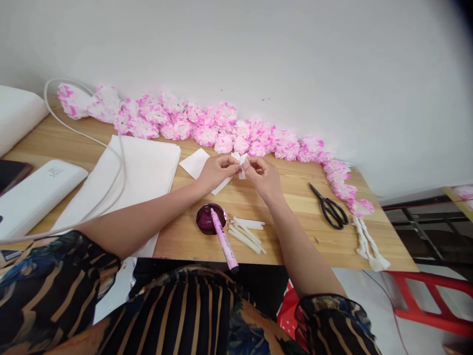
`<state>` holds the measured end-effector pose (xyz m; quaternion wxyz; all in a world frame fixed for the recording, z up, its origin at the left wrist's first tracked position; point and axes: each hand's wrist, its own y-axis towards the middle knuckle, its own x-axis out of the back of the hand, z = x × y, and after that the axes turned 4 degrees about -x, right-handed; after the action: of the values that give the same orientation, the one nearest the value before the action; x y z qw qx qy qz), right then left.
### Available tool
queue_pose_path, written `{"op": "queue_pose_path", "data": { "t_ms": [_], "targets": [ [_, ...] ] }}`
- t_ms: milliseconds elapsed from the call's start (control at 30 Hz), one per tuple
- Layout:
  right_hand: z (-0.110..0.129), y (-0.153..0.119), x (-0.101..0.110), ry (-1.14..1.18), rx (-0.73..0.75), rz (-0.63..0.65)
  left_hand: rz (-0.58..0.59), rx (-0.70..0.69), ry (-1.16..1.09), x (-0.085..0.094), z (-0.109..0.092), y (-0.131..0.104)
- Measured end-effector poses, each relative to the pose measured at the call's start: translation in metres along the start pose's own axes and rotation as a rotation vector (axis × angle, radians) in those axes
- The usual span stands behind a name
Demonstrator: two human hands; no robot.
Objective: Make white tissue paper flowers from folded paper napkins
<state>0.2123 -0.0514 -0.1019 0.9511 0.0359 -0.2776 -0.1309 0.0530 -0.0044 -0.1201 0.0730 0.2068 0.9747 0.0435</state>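
Between both hands, above the wooden table, is a small gathered piece of white tissue paper [242,170]. My left hand [219,172] pinches its left side, fingers closed. From the right, my right hand [264,178] pinches the same paper with thumb and fingertips. Flat white paper pieces [195,162] lie under and beside my left hand. Nearer to me stands a small dark dish [205,219] with purple inside, and a pink marker [224,241] leans across its rim. Several thin white rolled sticks [246,234] lie to the right of the dish.
A long row of pink-and-white paper flowers [216,123] runs along the wall. Black-handled scissors [328,207] lie at the right, near twisted white paper strands [364,241]. A stack of white paper [148,153], a white cable [120,170] and a white power bank [44,195] occupy the left.
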Motion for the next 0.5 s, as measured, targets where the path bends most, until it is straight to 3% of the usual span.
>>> {"op": "queue_pose_path", "data": {
  "t_ms": [500],
  "targets": [
    [0.0087, -0.0047, -0.0009, 0.044, 0.012, -0.007, 0.028, -0.071, 0.229, -0.0003, -0.0009, -0.0034]
  ]
}}
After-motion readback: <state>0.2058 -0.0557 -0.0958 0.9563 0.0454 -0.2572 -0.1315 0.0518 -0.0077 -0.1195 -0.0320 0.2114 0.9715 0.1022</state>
